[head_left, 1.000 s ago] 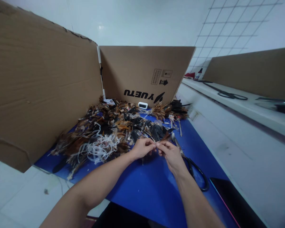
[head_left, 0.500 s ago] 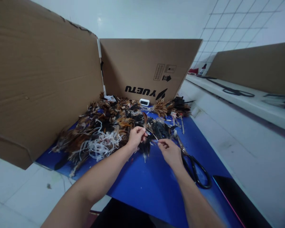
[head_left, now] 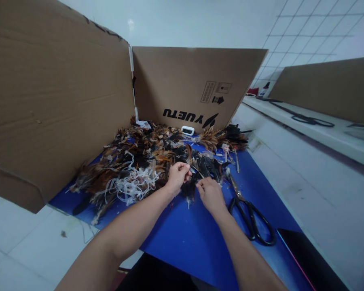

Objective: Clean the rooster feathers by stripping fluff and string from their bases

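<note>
My left hand (head_left: pixel 178 176) is closed in a pinch on a thin feather (head_left: pixel 196 167), whose shaft slants down toward the right. Just to the right, my right hand (head_left: pixel 210 192) has its thumb and fingertips pressed together; what they hold, if anything, is too small to make out. Behind and around both hands spreads a heap of brown and black feathers (head_left: pixel 121 150) on the blue table surface (head_left: pixel 182 242). A tangle of clear plastic strips (head_left: pixel 133 184) lies on the heap to the left of my left hand.
Large black-handled scissors (head_left: pixel 251 214) lie right of my right forearm, near a dark flat device (head_left: pixel 309 258). Cardboard panels (head_left: pixel 182 81) stand at the back and left. A small white display (head_left: pixel 187 130) sits behind the feathers. Another pair of scissors (head_left: pixel 312 120) rests on the right ledge.
My right hand has moved slightly left and lower, closer to my left hand. My left hand keeps its pinch. The whole view has shifted a little.
</note>
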Action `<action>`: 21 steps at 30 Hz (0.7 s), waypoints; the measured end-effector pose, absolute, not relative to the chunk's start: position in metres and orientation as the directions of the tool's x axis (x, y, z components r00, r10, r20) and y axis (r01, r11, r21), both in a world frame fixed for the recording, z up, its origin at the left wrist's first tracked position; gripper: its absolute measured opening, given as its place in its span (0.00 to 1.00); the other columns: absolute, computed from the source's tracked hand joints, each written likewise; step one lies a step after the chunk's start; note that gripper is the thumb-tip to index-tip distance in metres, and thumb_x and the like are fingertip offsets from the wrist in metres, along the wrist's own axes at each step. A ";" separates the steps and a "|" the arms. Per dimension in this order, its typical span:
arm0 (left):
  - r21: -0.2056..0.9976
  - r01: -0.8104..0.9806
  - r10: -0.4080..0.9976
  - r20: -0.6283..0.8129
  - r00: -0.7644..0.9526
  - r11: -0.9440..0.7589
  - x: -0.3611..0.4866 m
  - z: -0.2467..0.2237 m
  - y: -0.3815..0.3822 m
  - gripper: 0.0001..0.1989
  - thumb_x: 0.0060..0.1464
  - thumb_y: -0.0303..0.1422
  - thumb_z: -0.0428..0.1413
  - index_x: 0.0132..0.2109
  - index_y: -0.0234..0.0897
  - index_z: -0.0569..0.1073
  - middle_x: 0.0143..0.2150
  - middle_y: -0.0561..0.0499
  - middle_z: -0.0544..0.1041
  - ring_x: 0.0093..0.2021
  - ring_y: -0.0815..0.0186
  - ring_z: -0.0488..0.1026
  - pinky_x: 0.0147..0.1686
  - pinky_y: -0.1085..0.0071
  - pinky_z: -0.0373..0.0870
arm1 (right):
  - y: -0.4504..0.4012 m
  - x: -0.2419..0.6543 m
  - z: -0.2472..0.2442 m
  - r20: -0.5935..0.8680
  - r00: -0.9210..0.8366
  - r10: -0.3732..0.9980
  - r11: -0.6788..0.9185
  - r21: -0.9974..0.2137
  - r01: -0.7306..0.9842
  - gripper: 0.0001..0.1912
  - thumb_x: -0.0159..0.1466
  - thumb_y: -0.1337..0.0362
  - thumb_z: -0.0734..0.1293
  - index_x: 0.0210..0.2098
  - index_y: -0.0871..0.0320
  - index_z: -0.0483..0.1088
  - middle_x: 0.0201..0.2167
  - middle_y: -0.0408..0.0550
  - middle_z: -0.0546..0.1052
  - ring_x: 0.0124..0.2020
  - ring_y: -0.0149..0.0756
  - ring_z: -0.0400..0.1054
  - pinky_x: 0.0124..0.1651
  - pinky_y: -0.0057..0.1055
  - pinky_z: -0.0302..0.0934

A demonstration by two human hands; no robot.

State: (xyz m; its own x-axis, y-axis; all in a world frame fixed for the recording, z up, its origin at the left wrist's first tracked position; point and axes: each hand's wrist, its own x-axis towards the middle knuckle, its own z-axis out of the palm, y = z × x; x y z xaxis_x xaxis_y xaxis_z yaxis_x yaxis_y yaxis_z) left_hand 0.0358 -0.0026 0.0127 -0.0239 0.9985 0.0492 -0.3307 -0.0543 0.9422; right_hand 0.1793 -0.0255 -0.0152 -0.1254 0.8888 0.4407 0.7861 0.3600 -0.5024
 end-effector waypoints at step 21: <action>0.968 -0.239 0.989 0.101 0.110 -0.073 0.042 0.010 -0.010 0.13 0.49 0.40 0.55 0.26 0.34 0.67 0.18 0.57 0.67 0.15 0.77 0.60 0.14 0.80 0.52 | -0.030 0.199 0.006 0.144 0.343 0.928 0.151 -0.988 0.005 0.17 0.45 0.60 0.73 0.31 0.60 0.70 0.22 0.46 0.76 0.23 0.34 0.70 0.24 0.28 0.62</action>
